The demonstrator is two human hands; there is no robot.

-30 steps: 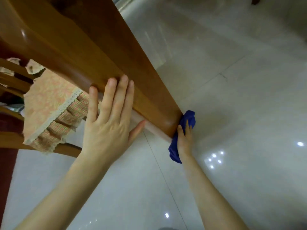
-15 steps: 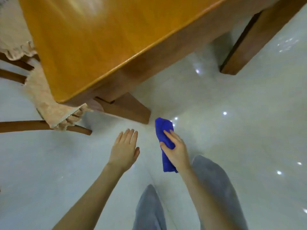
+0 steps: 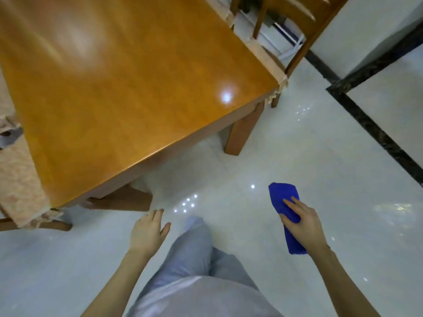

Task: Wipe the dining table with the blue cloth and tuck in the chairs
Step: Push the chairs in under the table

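The orange wooden dining table (image 3: 119, 92) fills the upper left, its near corner above my left hand. My right hand (image 3: 302, 221) grips the folded blue cloth (image 3: 282, 197) in the air over the floor, well clear of the table. My left hand (image 3: 147, 233) hangs flat and empty with fingers together, just below the table's near corner. A wooden chair with a beige lace-edged cushion (image 3: 20, 191) is pushed under the table's left side. A second wooden chair (image 3: 295, 21) stands at the table's far right side.
Glossy white tiled floor (image 3: 297, 145) with a black border strip (image 3: 377, 131) on the right. Two table legs (image 3: 242, 131) show under the near edge. My grey-trousered legs (image 3: 194, 259) are at the bottom centre.
Both hands have come off the table's edge and I have stepped back. The view rose above the tabletop. My right hand carried the cloth out to the right.
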